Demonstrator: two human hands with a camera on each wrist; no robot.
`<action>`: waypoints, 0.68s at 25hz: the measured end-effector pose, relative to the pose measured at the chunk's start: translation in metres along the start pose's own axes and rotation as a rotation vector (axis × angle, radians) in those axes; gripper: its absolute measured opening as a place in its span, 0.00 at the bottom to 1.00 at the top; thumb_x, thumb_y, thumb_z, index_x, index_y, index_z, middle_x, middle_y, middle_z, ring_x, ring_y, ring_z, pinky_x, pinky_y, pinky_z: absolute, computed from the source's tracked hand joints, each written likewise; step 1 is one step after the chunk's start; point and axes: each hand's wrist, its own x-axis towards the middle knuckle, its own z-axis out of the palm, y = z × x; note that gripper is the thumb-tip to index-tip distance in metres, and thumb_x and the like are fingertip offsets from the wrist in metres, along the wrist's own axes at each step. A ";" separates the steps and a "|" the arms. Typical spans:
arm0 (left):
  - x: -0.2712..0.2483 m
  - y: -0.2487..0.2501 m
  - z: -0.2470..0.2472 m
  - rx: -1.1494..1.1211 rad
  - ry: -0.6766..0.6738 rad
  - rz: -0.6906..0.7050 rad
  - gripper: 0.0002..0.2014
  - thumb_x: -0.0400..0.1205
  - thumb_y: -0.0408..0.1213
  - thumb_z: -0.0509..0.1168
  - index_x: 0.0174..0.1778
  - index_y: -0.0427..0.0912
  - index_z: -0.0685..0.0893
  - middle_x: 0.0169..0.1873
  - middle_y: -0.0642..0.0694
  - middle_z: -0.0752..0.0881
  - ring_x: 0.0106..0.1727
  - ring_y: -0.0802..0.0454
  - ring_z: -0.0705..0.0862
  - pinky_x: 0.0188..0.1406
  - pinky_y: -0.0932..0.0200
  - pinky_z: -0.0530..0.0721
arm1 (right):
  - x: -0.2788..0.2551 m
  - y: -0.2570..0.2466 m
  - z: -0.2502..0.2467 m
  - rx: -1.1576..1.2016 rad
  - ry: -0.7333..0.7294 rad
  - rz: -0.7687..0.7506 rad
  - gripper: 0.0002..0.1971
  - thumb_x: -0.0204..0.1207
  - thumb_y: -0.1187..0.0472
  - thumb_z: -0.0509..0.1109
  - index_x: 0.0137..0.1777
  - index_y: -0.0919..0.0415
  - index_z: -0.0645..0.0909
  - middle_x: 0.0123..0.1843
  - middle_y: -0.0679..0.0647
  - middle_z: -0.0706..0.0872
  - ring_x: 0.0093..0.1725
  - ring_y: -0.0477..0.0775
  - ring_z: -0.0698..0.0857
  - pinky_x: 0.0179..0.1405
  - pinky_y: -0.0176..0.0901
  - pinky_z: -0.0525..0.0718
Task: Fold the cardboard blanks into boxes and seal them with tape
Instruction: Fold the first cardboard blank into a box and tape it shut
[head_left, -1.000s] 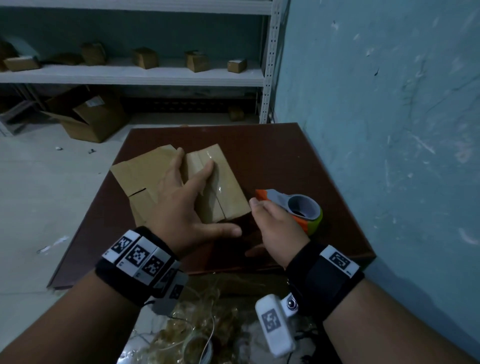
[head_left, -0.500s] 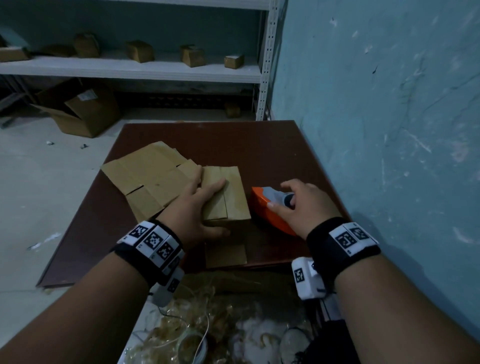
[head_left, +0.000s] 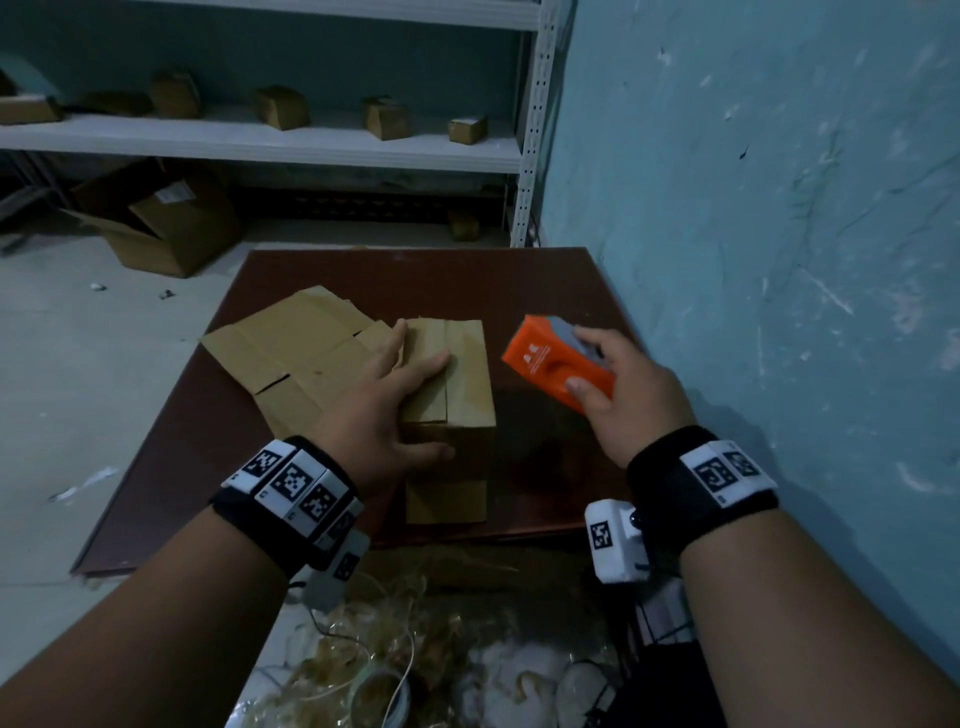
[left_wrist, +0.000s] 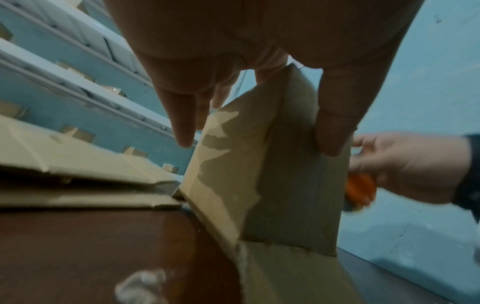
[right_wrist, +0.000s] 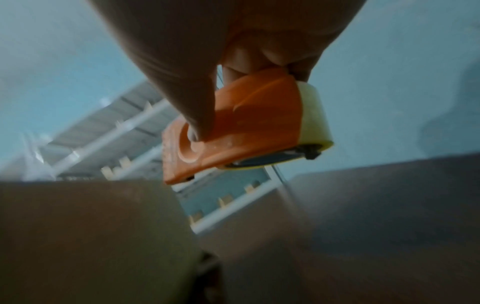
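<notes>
A small brown cardboard box stands on the dark red table, its top flaps folded down and one bottom flap lying out toward me. My left hand rests flat on the box top, fingers straight, thumb against the near face; in the left wrist view its fingers spread over the box. My right hand grips an orange tape dispenser in the air to the right of the box. The right wrist view shows the dispenser with its tape roll.
Flat cardboard blanks lie left of the box. The blue wall runs close along the table's right side. A white shelf with several small boxes stands behind. An open carton sits on the floor. Tape scraps pile below the near edge.
My right hand took hold of the dispenser on the table and lifted it, turning its orange side up. The box turned squarer to me under my left hand.
</notes>
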 end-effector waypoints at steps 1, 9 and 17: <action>-0.001 0.001 -0.001 -0.005 0.005 0.012 0.47 0.71 0.53 0.82 0.80 0.78 0.60 0.89 0.64 0.38 0.90 0.50 0.48 0.86 0.40 0.67 | -0.002 -0.005 -0.006 0.047 0.028 -0.042 0.29 0.82 0.53 0.75 0.81 0.39 0.73 0.76 0.49 0.83 0.71 0.54 0.83 0.72 0.50 0.80; -0.009 0.015 -0.021 -0.565 0.223 0.101 0.46 0.68 0.79 0.69 0.81 0.62 0.74 0.81 0.60 0.76 0.84 0.56 0.71 0.82 0.36 0.73 | -0.025 -0.033 -0.025 0.178 -0.073 -0.349 0.31 0.82 0.57 0.76 0.79 0.30 0.72 0.75 0.36 0.76 0.78 0.40 0.62 0.89 0.60 0.60; -0.027 0.029 -0.031 -0.624 0.241 0.204 0.10 0.80 0.48 0.76 0.54 0.50 0.93 0.55 0.45 0.93 0.59 0.48 0.91 0.60 0.42 0.91 | -0.030 -0.037 -0.026 0.235 -0.115 -0.467 0.33 0.81 0.62 0.78 0.78 0.32 0.72 0.74 0.35 0.76 0.75 0.29 0.55 0.89 0.62 0.52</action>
